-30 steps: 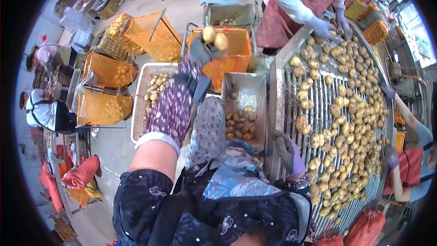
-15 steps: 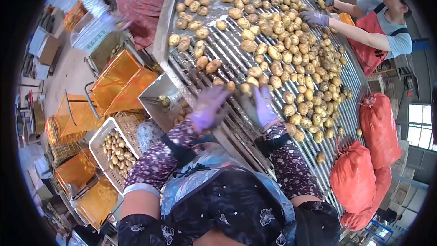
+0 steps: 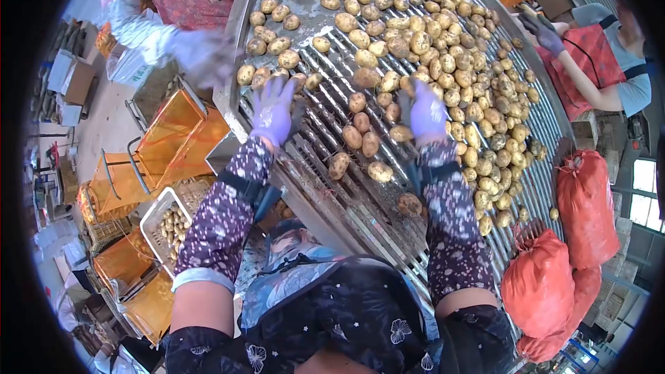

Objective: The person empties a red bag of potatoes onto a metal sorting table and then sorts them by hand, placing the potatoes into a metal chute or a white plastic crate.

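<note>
Right now I have both gloved hands over the slatted metal table (image 3: 364,215), backs up, fingertips pointing away from the wrists. On the left hand (image 3: 272,111) I see the fingers held apart, with a few potatoes (image 3: 279,46) close around and just past their tips. The right hand (image 3: 428,114) is partly blurred; I cannot tell whether its fingers are apart or closed on anything. It sits at the near edge of the big heap of potatoes, which spreads beyond its fingertips and out to its right.

Between my two sets of fingers I have a loose cluster lying on the slats, with two more potatoes nearer the wrists and a brown one (image 3: 409,203) beside the right forearm. Well out to the left of the left fingers, and lower, I make out a white crate (image 3: 154,206) holding potatoes, and orange mesh bags (image 3: 183,135). Beyond those fingertips a co-worker's blurred gloved hand (image 3: 204,55) hovers near the table edge. Far right of the right fingers stand red sacks (image 3: 589,208), below another co-worker (image 3: 578,62).
</note>
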### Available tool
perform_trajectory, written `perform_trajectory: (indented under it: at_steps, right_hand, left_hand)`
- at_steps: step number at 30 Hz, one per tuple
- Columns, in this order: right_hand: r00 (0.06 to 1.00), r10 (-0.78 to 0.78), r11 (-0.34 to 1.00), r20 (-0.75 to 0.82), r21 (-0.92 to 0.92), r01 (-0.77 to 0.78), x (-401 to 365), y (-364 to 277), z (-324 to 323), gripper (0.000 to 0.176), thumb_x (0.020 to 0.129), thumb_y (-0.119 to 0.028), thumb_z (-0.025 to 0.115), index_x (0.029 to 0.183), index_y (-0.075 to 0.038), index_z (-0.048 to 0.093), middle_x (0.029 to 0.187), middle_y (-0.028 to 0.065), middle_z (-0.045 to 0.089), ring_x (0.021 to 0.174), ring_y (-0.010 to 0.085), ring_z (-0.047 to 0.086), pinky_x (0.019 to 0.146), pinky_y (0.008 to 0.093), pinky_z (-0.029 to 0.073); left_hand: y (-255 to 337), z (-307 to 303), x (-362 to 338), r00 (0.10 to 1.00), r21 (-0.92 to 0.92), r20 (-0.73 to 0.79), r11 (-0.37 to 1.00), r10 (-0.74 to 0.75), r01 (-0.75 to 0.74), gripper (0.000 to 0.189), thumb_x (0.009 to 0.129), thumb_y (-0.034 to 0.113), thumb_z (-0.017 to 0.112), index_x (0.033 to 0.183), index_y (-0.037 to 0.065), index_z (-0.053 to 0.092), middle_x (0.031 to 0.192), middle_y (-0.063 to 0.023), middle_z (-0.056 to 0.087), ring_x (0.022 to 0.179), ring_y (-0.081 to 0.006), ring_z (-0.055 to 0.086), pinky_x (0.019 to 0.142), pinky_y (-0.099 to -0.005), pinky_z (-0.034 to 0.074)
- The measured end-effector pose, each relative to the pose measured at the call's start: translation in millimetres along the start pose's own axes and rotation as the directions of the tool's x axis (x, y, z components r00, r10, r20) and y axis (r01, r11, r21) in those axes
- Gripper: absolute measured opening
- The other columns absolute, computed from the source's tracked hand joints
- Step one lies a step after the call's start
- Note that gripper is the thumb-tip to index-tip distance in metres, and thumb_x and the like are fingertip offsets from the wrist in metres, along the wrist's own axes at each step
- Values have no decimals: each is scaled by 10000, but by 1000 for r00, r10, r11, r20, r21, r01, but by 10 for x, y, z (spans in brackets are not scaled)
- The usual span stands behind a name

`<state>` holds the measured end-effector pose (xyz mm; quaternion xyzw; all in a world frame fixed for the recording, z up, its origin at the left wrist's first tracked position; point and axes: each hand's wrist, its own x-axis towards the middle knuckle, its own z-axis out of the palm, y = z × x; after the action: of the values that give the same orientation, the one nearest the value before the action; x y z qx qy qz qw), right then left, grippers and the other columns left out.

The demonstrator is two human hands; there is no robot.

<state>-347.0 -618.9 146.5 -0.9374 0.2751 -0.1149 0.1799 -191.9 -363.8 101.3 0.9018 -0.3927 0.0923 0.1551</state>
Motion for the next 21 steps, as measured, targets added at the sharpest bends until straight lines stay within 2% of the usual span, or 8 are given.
perform_trajectory:
  at_steps: [2, 4, 6, 12, 14, 16, 18, 21]
  right_hand:
    - [993, 30, 959, 115, -282, 4, 294, 431, 323, 319, 865, -266, 661, 1119, -91, 581, 1049, 154, 649, 907, 337, 674, 757, 445, 546]
    - [974, 49, 922, 222, -385, 41, 465, 355, 348, 291, 838, -173, 658, 1118, -102, 624, 1134, 181, 615, 996, 372, 655, 809, 474, 541]
    - [949, 73, 897, 307, -437, 72, 600, 347, 357, 277, 816, -147, 663, 1087, -102, 624, 1101, 177, 624, 1009, 360, 656, 807, 473, 542]
    - [979, -100, 888, 176, 459, 8, -14, 43, -33, 446, 781, -101, 731, 1207, -104, 599, 1061, 165, 635, 942, 327, 651, 858, 397, 544]
    - [884, -468, 722, -11, 571, 390, -507, -256, 58, 505, 759, -104, 787, 1219, -49, 584, 1126, 179, 634, 1051, 337, 634, 928, 399, 525]
    - [859, -506, 759, 79, 513, 400, -730, -356, 76, 483, 771, -169, 791, 1194, -47, 592, 1148, 190, 637, 1051, 351, 638, 946, 422, 506]
    - [874, -458, 771, 164, 561, 299, -727, -346, 59, 474, 789, -249, 784, 1177, -49, 598, 1149, 203, 638, 1038, 365, 643, 944, 442, 498]
    - [997, -40, 999, 65, -33, 42, -395, 258, 333, 455, 799, -272, 756, 1163, -41, 610, 996, 199, 661, 929, 371, 654, 841, 448, 525]
  left_hand:
    - [269, -286, -25, 973, -562, 227, 812, -31, 157, 374, 893, 124, 627, 1262, 78, 582, 1209, -176, 626, 1152, -296, 590, 1001, -366, 452]
    - [442, -146, -188, 994, -724, 65, 690, 89, -14, 383, 925, 157, 645, 1272, 26, 552, 1062, -154, 663, 946, -251, 639, 809, -347, 525]
    - [672, -210, -308, 927, -878, 374, 336, 32, 342, 397, 972, 236, 597, 1319, 54, 533, 1145, -135, 649, 1017, -222, 632, 856, -345, 520]
    - [823, -315, -467, 664, -424, 693, -585, 281, 691, 484, 1039, 303, 459, 1468, 94, 376, 1416, -107, 490, 1279, -211, 502, 1030, -378, 462]
    - [731, -147, -554, 708, -153, 580, -799, 404, 581, 492, 1039, 356, 460, 1455, 105, 387, 1347, -116, 540, 1247, -207, 526, 970, -370, 507]
    - [717, 79, -717, 774, -407, 585, -739, 241, 537, 426, 1044, 308, 457, 1415, 100, 432, 1331, -134, 549, 1198, -234, 567, 951, -374, 528]
    - [467, 205, -792, 721, -226, 619, -809, 311, 543, 386, 1047, 271, 457, 1383, 81, 460, 1308, -138, 565, 1173, -248, 589, 941, -363, 536]
    - [559, -186, -784, 659, -441, 749, -687, 73, 578, 332, 1053, 227, 438, 1304, 18, 498, 1224, -137, 614, 1112, -250, 621, 914, -345, 545]
